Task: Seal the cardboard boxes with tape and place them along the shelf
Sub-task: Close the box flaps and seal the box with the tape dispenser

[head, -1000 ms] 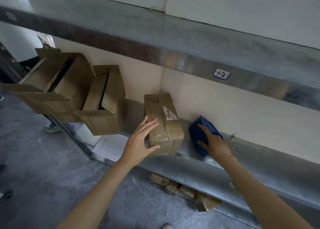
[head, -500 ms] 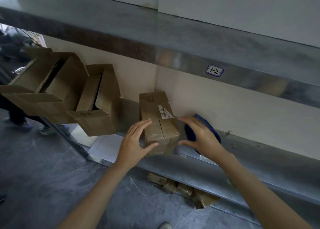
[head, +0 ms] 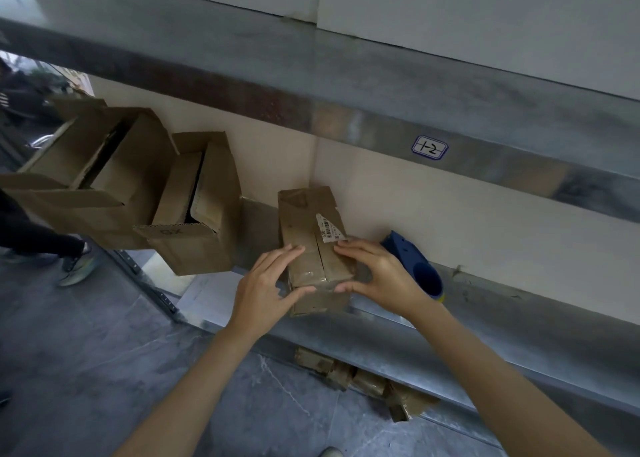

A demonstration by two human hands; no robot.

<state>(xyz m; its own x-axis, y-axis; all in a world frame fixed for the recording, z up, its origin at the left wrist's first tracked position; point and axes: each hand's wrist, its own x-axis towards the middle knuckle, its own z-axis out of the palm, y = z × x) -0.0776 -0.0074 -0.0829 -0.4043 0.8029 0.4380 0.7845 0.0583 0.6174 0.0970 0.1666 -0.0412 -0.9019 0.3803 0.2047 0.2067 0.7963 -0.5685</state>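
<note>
A small taped cardboard box (head: 306,228) with a torn white label stands on the metal shelf (head: 502,321). My left hand (head: 266,287) holds its near left corner, fingers over the top and thumb on the front face. My right hand (head: 377,276) grips the near right corner the same way. A blue tape dispenser (head: 415,266) lies on the shelf just right of my right hand, untouched. Two larger cardboard boxes, one (head: 197,214) next to the small box and one (head: 86,179) further left, stand with flaps open.
An upper metal shelf (head: 346,86) with a "1-2" label (head: 429,147) overhangs the work. Several crumpled taped cardboard pieces (head: 363,377) lie on the floor under the shelf. A person's leg and shoe (head: 74,266) show at the left on the grey floor.
My right hand left the blue tape dispenser and moved left onto the small box. My left hand stayed on the box. Both hands now grip its near end.
</note>
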